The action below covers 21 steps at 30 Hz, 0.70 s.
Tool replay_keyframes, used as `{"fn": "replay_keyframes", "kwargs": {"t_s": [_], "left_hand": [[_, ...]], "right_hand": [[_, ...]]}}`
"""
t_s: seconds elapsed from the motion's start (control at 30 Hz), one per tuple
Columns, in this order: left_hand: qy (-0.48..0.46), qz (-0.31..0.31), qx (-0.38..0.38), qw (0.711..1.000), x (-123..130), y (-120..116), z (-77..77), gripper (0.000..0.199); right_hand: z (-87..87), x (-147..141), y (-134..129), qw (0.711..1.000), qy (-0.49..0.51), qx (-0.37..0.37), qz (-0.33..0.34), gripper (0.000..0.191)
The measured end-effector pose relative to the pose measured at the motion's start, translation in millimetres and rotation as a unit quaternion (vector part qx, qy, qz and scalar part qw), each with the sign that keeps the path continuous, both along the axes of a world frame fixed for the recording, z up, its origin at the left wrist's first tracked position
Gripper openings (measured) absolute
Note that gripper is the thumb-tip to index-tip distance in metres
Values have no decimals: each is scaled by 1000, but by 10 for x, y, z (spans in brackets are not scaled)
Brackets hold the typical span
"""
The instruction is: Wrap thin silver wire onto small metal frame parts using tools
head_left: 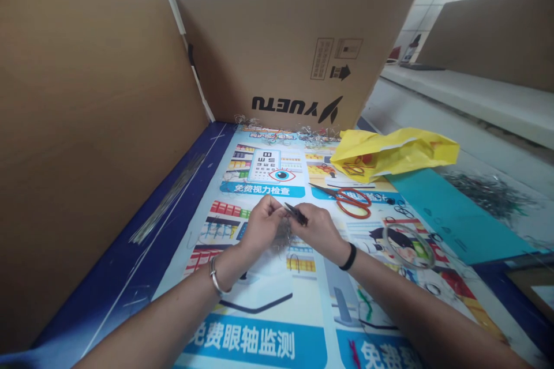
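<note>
With our left hand we make a narrow pinch on thin wire, which is blurred and hangs below the fingertips. Our right hand is closed around a small dark tool, and its pointed tip is directed to the left hand. Beyond the right hand lie the scissors with orange-red handles, and farther is a yellow bag. To the right of this hand is a clear ring. Well left of the left hand we see a wire bundle, on the worktop.
</note>
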<state>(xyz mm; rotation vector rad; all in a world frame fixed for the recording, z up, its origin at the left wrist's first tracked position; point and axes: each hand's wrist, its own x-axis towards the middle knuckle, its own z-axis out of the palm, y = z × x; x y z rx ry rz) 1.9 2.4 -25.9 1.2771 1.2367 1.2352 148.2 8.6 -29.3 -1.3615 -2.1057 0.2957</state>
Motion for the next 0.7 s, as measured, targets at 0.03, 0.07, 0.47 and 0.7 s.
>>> {"fn": "replay_keyframes", "kwargs": {"t_s": [0.03, 0.07, 0.47, 0.7], "left_hand": [[-4, 0, -1, 1000, 0, 1, 2, 12], [-8, -1, -3, 1000, 0, 2, 6, 13], [-22, 6, -32, 999, 9, -22, 84, 13], [-112, -35, -87, 989, 19, -54, 71, 13]], "right_hand": [[-3, 1, -2, 1000, 1, 2, 1, 10], [-7, 2, -5, 1000, 3, 5, 0, 10], [-44, 2, -3, 1000, 1, 28, 2, 13], [-40, -9, -26, 999, 16, 30, -22, 8]]}}
